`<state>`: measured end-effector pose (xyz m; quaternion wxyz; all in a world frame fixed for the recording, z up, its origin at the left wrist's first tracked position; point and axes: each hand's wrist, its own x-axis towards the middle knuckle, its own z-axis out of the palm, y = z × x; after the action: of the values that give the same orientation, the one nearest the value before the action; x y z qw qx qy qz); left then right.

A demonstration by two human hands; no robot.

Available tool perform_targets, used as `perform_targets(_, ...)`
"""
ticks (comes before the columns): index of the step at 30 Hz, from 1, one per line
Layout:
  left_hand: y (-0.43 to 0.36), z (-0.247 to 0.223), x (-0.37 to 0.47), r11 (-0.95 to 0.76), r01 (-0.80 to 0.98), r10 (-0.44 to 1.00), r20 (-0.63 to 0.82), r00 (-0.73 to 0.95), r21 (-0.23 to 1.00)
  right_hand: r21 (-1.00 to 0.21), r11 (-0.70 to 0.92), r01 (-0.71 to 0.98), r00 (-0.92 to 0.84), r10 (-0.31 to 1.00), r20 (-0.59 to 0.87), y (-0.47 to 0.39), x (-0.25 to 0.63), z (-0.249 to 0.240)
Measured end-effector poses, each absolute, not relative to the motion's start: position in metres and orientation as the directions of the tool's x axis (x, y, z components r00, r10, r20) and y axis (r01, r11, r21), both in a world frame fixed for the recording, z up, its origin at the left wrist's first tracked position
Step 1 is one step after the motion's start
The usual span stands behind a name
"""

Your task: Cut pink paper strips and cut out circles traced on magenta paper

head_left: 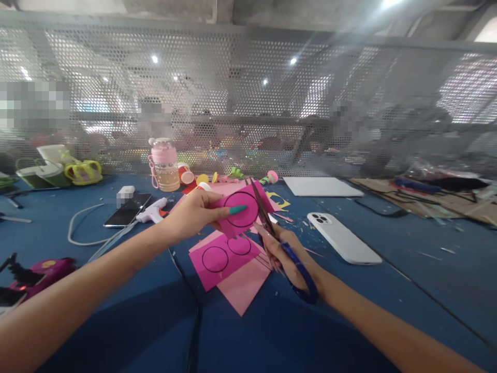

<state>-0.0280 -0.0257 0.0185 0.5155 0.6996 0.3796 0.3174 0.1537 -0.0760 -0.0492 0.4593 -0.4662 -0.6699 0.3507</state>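
My left hand (pixel 198 210) pinches a magenta piece of paper (pixel 246 199) with a black circle drawn on it, thumb on top. Dark-bladed scissors (pixel 298 272) with blue handles are gripped in my right hand (pixel 285 248). Their blades are at the right part of the paper, beside the drawn circle's edge, pointing up and away. Below the hands, another magenta sheet (pixel 217 280) with drawn circles lies over a light pink sheet (pixel 243 298) on the blue table. The fingertips of my right hand are partly hidden by the scissors.
A white phone (pixel 345 241) lies at right, with a white sheet (pixel 322 187) behind it. On the left are a hot glue gun (pixel 153 211), a dark phone (pixel 130 212) and a pink bottle (pixel 165 166). Paper scraps litter the middle. A perforated metal screen (pixel 240 103) stands behind.
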Motion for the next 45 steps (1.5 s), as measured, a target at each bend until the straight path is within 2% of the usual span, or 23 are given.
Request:
perform_targets(10, -0.024, 0.024, -0.031, -0.205, 0.220, 0.846, 0.060, 0.530, 0.954, -0.902, 0.286, 0.324, -0.163, 0.956, 0.244, -0.077, 0.154, -0.047)
perform_targets(15, -0.023, 0.025, -0.032, -0.191, 0.271, 0.835, 0.011, 0.550, 0.943, -0.889, 0.325, 0.323, -0.193, 0.942, 0.274, -0.076, 0.156, -0.050)
perform_targets(26, -0.022, 0.026, -0.033, -0.194, 0.295, 0.835, 0.000, 0.551, 0.936, -0.867, 0.331, 0.373, -0.188, 0.942, 0.279, -0.072, 0.158, -0.052)
perform_targets(34, -0.018, 0.023, -0.035, -0.199, 0.279, 0.820, 0.003, 0.573, 0.939, -0.894, 0.296, 0.337, -0.208, 0.949, 0.236, -0.074, 0.158, -0.049)
perform_targets(40, -0.017, 0.023, -0.037, -0.231, 0.299, 0.798, 0.005, 0.602, 0.926, -0.894, 0.256, 0.368, -0.136, 0.966, 0.221, -0.072, 0.155, -0.051)
perform_targets(45, -0.016, 0.024, -0.038, -0.244, 0.329, 0.801, -0.001, 0.598, 0.912, -0.906, 0.239, 0.349, -0.176, 0.966, 0.187, -0.069, 0.157, -0.053)
